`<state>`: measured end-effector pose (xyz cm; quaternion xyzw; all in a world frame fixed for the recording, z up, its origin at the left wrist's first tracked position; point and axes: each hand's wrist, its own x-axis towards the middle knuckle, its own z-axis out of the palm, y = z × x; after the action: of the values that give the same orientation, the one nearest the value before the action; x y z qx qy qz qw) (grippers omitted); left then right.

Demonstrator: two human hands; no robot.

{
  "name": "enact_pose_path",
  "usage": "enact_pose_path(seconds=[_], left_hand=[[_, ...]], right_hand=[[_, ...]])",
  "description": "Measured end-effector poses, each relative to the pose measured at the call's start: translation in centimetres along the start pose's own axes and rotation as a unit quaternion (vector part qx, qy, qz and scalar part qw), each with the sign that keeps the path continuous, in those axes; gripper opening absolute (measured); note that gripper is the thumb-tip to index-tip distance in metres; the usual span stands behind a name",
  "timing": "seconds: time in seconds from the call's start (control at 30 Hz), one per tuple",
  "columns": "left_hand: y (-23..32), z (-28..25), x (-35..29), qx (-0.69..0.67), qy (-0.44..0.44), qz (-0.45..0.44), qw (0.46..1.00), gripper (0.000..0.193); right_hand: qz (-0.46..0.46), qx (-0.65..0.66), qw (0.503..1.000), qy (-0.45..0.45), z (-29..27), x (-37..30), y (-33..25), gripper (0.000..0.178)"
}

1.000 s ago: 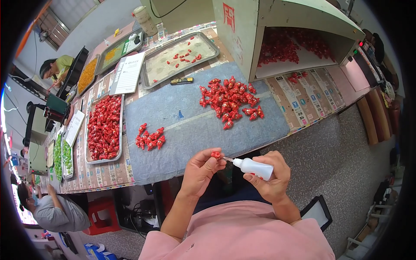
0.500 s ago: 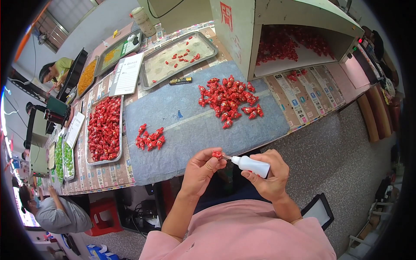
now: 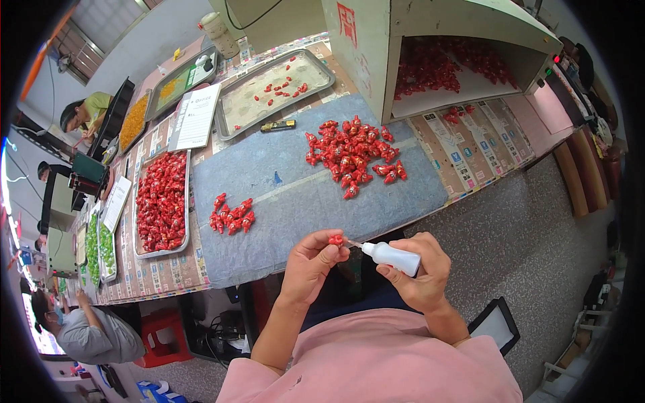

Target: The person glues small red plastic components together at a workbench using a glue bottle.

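Between the thumb and fingers of my left hand (image 3: 312, 260) is a small red figurine (image 3: 336, 240). My right hand (image 3: 424, 272) grips a white squeeze bottle (image 3: 392, 257), tilted so its thin clear nozzle points left at the figurine. The nozzle tip is at or very near the figurine; I cannot tell whether they touch. Both hands are in front of the table edge, above my lap. Beyond them a blue cloth (image 3: 295, 195) bears a large pile of red figurines (image 3: 349, 153) and a smaller cluster of red figurines (image 3: 232, 215) to the left.
A metal tray heaped with red pieces (image 3: 162, 201) stands left of the cloth. Farther back are a shallow tray (image 3: 245, 107) with scattered red pieces, a notepad (image 3: 195, 117) and a marker-like tube (image 3: 278, 125). A box-shaped cabinet (image 3: 359, 60) holds more red pieces. Other people sit at left.
The bottle in my right hand has shifted slightly to the right. The figurine stays in my left hand, and the piles look the same.
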<state>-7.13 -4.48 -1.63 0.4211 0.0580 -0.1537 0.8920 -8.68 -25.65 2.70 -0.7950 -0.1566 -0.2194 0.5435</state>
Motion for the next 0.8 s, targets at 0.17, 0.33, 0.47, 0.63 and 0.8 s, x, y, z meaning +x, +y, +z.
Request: enact_pose_path(seconds=[0.17,0.33,0.47,0.63,0.8], left_hand=[[-0.02,-0.1,0.02,0.004,-0.005,-0.001,1.0,0.025],[-0.07,-0.04,0.01,0.006,0.0,0.002,1.0,0.024],[-0.1,-0.23,-0.09,0.017,-0.014,-0.001,1.0,0.026],[-0.06,-0.35,-0.13,0.023,-0.009,-0.003,1.0,0.027],[-0.09,-0.14,-0.07,0.025,-0.015,-0.002,1.0,0.028]], right_hand=[[-0.002,-0.004,1.0,-0.004,-0.1,0.0,-0.14,0.034],[0.001,0.006,1.0,0.006,0.03,-0.2,-0.14,0.034],[0.002,0.012,1.0,0.007,0.12,-0.39,-0.03,0.034],[-0.002,0.014,1.0,0.004,0.31,-0.36,0.05,0.035],[-0.003,0.013,1.0,0.006,0.18,-0.35,0.02,0.035]])
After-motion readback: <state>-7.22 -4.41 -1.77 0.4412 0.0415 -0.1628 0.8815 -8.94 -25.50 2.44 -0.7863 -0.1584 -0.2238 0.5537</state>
